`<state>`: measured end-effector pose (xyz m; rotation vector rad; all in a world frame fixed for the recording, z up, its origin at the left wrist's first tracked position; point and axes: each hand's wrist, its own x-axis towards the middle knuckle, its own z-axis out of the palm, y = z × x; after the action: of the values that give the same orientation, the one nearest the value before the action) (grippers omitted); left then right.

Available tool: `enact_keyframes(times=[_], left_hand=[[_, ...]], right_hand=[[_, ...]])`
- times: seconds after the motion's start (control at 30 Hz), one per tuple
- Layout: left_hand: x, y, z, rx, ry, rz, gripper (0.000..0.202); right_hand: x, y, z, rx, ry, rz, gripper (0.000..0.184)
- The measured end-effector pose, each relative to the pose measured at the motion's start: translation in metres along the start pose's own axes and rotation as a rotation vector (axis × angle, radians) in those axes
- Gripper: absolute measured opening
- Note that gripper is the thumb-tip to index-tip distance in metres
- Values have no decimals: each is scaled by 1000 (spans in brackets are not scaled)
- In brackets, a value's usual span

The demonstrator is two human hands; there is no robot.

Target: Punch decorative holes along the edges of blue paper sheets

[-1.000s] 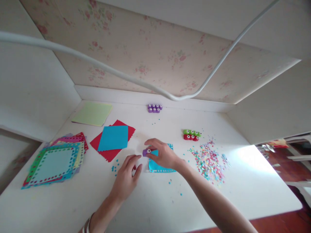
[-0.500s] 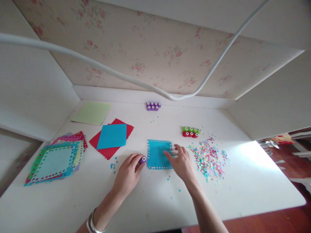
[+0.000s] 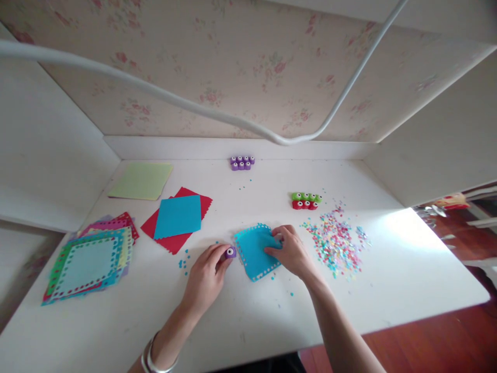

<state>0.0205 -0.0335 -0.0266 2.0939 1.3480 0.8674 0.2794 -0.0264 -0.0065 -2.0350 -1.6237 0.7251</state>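
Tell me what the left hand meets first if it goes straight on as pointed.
Probably the near side of the hole-edged blue sheet, just beyond the purple punch in the left hand. Height is unclear, so it could pass over.

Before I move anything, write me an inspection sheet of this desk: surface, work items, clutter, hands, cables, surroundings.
Surface: white desk, glare toward its right end.
Work items: small purple punch; blue sheet with holes along its edges; punched sheets stacked at left.
Clutter: confetti pile at right; stray blue bits beside the left hand.
Hands: left hand holds the purple punch; right hand grips the blue sheet's right side.
Cables: white cord or tube crosses the view, ends out of frame.
Surroundings: floral wallpaper behind, red floor at lower right.
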Motion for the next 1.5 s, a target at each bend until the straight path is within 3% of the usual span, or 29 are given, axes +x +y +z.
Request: enact_keyframes(times=[0.2,0.33,0.6,0.7,0.9,1.23,1.5], left_hand=[[0,1,-2,-12,-31,-7,24],[1,0,-2,1,-35,-2,23],[-1,-5,0,23,-13,-2,25],[-2,-7,1,29,2,8,25],[-2,-7,1,19,-11,7,26],[-3,-9,1,28,-16,17,27],[-2,-10,2,40,-13,32,27]], right_hand=[[-11,1,1,221,18,27,37],[-17,-1,-3,348,46,32,29],[-16,-3,-6,777,-129,121,32],[-15,-2,-10,791,-103,138,31],[-16,-2,-11,818,-174,157,36],[-15,4,-9,710,-187,119,30],[-13,1,-11,795,-222,157,34]])
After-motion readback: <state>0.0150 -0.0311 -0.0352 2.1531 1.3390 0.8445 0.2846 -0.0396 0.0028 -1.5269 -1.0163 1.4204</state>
